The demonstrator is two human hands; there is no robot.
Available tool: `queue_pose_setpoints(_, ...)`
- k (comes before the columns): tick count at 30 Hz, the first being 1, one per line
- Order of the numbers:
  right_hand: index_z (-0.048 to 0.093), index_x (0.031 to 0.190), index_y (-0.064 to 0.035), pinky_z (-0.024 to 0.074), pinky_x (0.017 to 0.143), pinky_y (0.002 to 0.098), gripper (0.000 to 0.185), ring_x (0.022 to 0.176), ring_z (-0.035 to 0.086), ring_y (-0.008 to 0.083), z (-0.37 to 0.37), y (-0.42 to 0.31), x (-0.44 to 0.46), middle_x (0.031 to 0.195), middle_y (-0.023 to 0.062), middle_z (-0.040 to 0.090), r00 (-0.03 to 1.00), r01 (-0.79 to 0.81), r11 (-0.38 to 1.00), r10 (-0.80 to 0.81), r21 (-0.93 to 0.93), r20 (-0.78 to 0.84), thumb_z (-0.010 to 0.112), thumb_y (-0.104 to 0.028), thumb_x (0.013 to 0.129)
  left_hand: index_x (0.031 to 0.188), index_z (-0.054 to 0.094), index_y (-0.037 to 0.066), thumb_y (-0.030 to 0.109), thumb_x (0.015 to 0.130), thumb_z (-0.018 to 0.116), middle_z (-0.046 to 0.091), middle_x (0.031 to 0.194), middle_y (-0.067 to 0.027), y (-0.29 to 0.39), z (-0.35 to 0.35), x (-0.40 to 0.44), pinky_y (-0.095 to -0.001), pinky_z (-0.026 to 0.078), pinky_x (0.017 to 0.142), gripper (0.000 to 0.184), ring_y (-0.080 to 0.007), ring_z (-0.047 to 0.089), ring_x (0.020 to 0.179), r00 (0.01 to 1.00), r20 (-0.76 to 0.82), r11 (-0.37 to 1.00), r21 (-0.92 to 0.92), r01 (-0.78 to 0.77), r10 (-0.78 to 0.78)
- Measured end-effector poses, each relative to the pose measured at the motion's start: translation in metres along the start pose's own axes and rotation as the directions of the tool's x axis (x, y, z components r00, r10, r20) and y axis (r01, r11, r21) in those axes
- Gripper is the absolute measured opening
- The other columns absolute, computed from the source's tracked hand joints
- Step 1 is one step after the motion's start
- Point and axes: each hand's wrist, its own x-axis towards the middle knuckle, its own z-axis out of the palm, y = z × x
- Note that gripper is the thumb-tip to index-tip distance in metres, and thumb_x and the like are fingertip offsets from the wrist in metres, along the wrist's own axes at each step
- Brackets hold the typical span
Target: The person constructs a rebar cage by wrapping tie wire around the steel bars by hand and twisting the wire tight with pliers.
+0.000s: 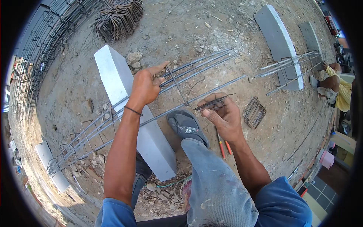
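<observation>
My left hand (pixel 145 87) is at a steel stirrup (pixel 176 84) set across several long rebars (pixel 211 60). Its index finger reaches to the stirrup's upper corner and the thumb lies against its side; the other fingers are curled. In my right hand (pixel 226 119) is a bundle of thin dark tie wire (pixel 211 104), gripped between thumb and fingers close to the stirrup's lower corner. One loose strand curves up from there. The rebars rest over a pale block (pixel 113 72), and more stirrups (pixel 89 138) hang around them at the left.
Red-handled pliers (pixel 221 147) lie on the dirt beside my sandalled foot (pixel 188 126). Loose stirrups (pixel 255 112) are to the right, with a larger pile (pixel 118 19) at the top. Another block (pixel 279 45) supports bars near a person in yellow (pixel 342 89). Finished cages (pixel 38 49) stand at upper left.
</observation>
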Motion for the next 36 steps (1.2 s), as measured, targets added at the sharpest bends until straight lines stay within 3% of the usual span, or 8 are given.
queue_pose_setpoints(3,0.058,0.125,0.0054,0.0560,0.096,0.0336,0.034,0.108,0.068,0.0189,-0.006,0.005,-0.002,0.116,0.0143,0.069,1.000,0.001,1.000,-0.001,-0.007,-0.002,0.074,-0.002,0.096,0.138,0.071,0.017,-0.004,0.087,0.074,0.058,0.073,-0.0045,0.006,0.000,0.000,-0.0307,0.041,0.059,0.056,-0.0096,0.036,0.060,0.999,0.011,0.999,-0.022,0.037,-0.036)
queue_pose_setpoints(8,0.058,0.125,0.0054,0.0561,0.096,0.0341,0.035,0.108,0.068,0.0189,-0.012,-0.001,-0.001,0.116,0.0147,0.069,1.000,-0.015,0.999,0.014,-0.046,-0.018,0.074,-0.002,0.096,0.136,0.073,0.017,-0.004,0.086,0.075,0.043,0.062,0.0005,0.017,-0.004,-0.001,-0.0288,0.038,0.057,0.054,-0.0086,0.033,0.058,0.990,0.006,0.987,-0.076,0.143,-0.143)
queue_pose_setpoints(18,0.058,0.126,0.0048,0.0559,0.096,0.0346,0.035,0.109,0.068,0.0201,-0.006,-0.010,-0.002,0.117,0.0162,0.070,1.000,-0.006,0.999,0.006,-0.033,-0.011,0.074,-0.002,0.096,0.124,0.078,0.012,-0.007,0.087,0.072,0.066,0.070,-0.0007,-0.002,0.000,0.004,-0.0278,0.045,0.059,0.041,-0.0044,0.053,0.062,0.988,-0.040,0.963,-0.233,0.138,-0.151)
queue_pose_setpoints(21,0.057,0.126,0.0048,0.0558,0.095,0.0344,0.036,0.109,0.068,0.0200,-0.005,-0.008,0.000,0.117,0.0160,0.070,1.000,-0.001,1.000,0.001,-0.024,-0.002,0.074,-0.002,0.096,0.119,0.079,0.010,-0.008,0.088,0.069,0.076,0.084,-0.0091,0.001,0.002,0.002,-0.0316,0.052,0.066,0.037,-0.0136,0.069,0.072,0.994,-0.074,0.989,-0.132,0.073,-0.083)
queue_pose_setpoints(23,0.056,0.128,0.0046,0.0559,0.094,0.0341,0.037,0.108,0.068,0.0197,-0.004,-0.008,0.002,0.115,0.0153,0.070,1.000,-0.030,0.997,0.030,-0.069,0.001,0.074,-0.002,0.096,0.119,0.077,0.010,-0.008,0.089,0.067,0.078,0.099,-0.0142,-0.010,0.009,0.002,-0.0380,0.056,0.072,0.036,-0.0294,0.075,0.083,0.948,-0.186,0.957,0.185,-0.226,0.259)
queue_pose_setpoints(26,0.055,0.129,0.0043,0.0557,0.093,0.0335,0.039,0.107,0.068,0.0186,0.002,-0.012,0.007,0.115,0.0139,0.069,0.999,-0.047,0.998,0.047,-0.042,-0.004,0.074,-0.002,0.096,0.119,0.073,0.010,-0.008,0.089,0.066,0.076,0.108,-0.0159,0.000,0.006,-0.003,-0.0423,0.057,0.076,0.036,-0.0401,0.072,0.089,0.972,-0.158,0.968,0.209,-0.137,0.172)
queue_pose_setpoints(31,0.054,0.131,0.0036,0.0554,0.093,0.0321,0.040,0.106,0.067,0.0163,0.001,-0.009,0.009,0.114,0.0126,0.069,0.997,-0.075,0.997,0.076,-0.022,0.030,0.073,-0.002,0.096,0.121,0.073,0.010,-0.009,0.088,0.065,0.077,0.105,-0.0147,-0.003,0.008,-0.003,-0.0401,0.057,0.073,0.038,-0.0345,0.072,0.081,0.943,-0.169,0.956,0.116,-0.271,0.287)
queue_pose_setpoints(36,0.055,0.130,0.0025,0.0552,0.091,0.0308,0.038,0.104,0.067,0.0145,0.012,0.001,0.002,0.115,0.0111,0.069,0.995,-0.071,0.995,0.075,-0.065,0.061,0.073,-0.004,0.096,0.123,0.074,0.008,-0.012,0.089,0.062,0.073,0.087,-0.0134,-0.004,0.013,-0.003,-0.0331,0.054,0.068,0.042,-0.0206,0.066,0.069,0.958,-0.187,0.975,0.015,-0.220,0.219)
